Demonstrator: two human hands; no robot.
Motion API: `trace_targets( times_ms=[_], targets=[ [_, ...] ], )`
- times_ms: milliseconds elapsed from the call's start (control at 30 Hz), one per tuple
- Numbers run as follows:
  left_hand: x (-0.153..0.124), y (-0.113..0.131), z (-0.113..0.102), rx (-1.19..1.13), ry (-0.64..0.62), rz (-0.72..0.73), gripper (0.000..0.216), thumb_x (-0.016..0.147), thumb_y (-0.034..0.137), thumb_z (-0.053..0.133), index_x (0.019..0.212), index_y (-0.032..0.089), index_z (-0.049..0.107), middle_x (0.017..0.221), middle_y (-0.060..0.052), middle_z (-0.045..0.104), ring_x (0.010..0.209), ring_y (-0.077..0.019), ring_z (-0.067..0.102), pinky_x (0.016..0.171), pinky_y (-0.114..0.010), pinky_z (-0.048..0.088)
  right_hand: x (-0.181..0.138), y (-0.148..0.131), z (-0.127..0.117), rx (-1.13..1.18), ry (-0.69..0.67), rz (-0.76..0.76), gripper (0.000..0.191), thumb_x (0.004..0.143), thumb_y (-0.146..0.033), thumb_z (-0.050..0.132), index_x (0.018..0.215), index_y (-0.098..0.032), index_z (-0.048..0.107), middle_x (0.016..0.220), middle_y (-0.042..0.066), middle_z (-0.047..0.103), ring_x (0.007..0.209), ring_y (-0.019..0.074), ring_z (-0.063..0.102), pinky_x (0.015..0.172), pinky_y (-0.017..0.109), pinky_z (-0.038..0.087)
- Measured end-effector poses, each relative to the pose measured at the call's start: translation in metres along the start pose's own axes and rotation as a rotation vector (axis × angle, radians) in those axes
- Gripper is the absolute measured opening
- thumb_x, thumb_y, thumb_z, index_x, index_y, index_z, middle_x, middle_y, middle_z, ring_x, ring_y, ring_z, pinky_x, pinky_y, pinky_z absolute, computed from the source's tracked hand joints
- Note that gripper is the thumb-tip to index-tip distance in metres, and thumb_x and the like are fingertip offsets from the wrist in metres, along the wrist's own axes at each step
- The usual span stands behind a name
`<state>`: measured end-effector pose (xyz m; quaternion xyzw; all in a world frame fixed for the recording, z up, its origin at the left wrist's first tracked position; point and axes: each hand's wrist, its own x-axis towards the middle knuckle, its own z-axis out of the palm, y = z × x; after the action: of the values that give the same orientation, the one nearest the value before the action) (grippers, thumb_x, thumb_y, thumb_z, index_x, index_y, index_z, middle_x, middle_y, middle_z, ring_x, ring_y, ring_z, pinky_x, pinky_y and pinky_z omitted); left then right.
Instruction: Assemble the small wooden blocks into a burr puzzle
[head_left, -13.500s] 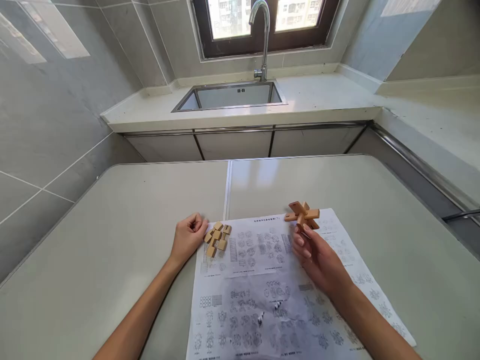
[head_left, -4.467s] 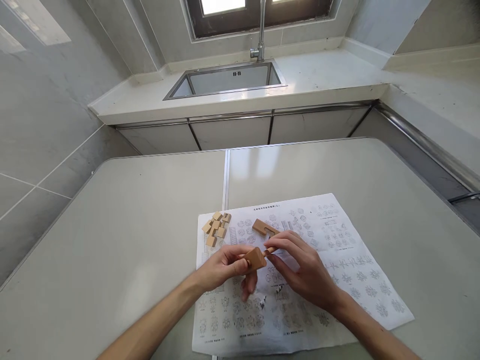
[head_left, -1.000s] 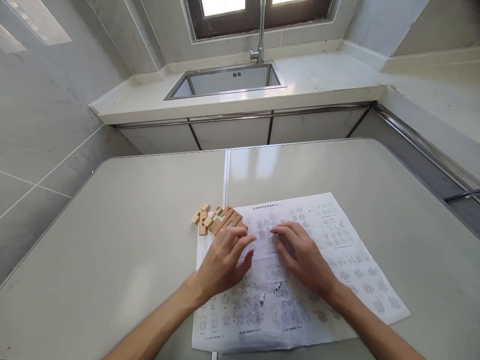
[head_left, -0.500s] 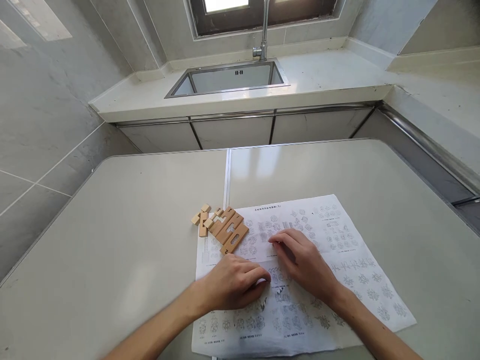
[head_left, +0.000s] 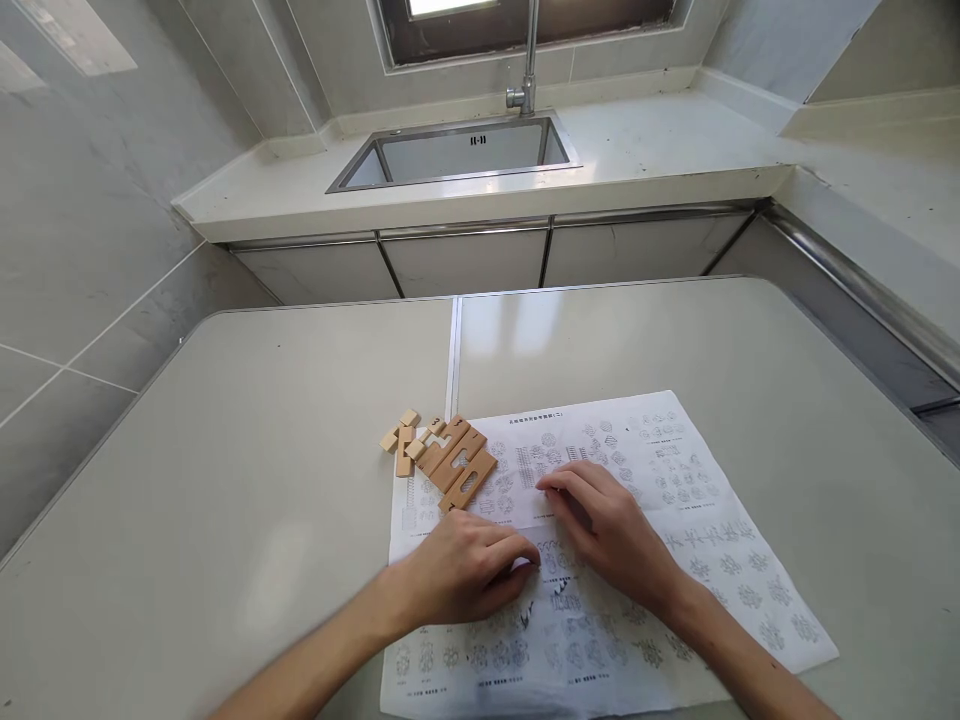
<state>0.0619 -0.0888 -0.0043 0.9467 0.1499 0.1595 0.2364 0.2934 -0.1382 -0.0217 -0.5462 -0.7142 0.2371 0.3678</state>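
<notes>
A large white instruction sheet [head_left: 712, 480] with rows of small printed diagrams lies on the table under both hands. My left hand [head_left: 472, 565] rests on its lower left part, fingers curled in and thumb against the index finger. No object shows in it. Just beyond its knuckles lie notched wooden puzzle pieces [head_left: 459, 465], brown and numbered, side by side across the sheet's upper left corner. My right hand [head_left: 600, 515] lies on the middle of the sheet, its fingers bent and fingertips together, pointing left, with nothing visible in them. Both palms are hidden.
Smaller pale wooden pieces [head_left: 410, 418] sit by the sheet's left edge, some on the bare table [head_left: 225, 450]. A metal seam strip [head_left: 454, 350] crosses the tabletop. Past the table's far edge stand a counter [head_left: 637, 150], a sink [head_left: 450, 155] and a faucet [head_left: 528, 90].
Both hands keep their places on the sheet, and the wooden pieces stay put. Only the camera view shifts very slightly.
</notes>
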Motion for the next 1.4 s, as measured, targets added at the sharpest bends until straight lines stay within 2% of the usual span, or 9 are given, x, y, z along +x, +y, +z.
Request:
trace_targets(
  times_ms=[300, 1400],
  targets=[
    [0.0008, 0.0008, -0.0029, -0.078, 0.014, -0.055, 0.011, 0.099, 0.016, 0.057, 0.100, 0.020, 0.067, 0.073, 0.002, 0.074, 0.057, -0.0117, 0.065, 0.055, -0.024, 0.044, 0.0000, -0.0007, -0.0005, 0.000, 0.008, -0.006, 0.018, 0.107, -0.013, 0.050, 0.110, -0.025, 0.065, 0.104, 0.007, 0.073, 0.098, 0.0266, 0.068, 0.085, 0.044, 0.058],
    [0.0031, 0.0027, -0.0062, -0.081, -0.004, -0.071, 0.012, 0.099, 0.014, 0.056, 0.100, 0.020, 0.067, 0.076, 0.002, 0.075, 0.060, -0.0119, 0.066, 0.056, -0.024, 0.044, 0.0018, -0.0012, -0.0025, 0.014, -0.011, -0.023, 0.017, 0.107, -0.010, 0.052, 0.109, -0.024, 0.062, 0.103, 0.006, 0.071, 0.097, 0.0252, 0.066, 0.084, 0.043, 0.056]
  ],
)
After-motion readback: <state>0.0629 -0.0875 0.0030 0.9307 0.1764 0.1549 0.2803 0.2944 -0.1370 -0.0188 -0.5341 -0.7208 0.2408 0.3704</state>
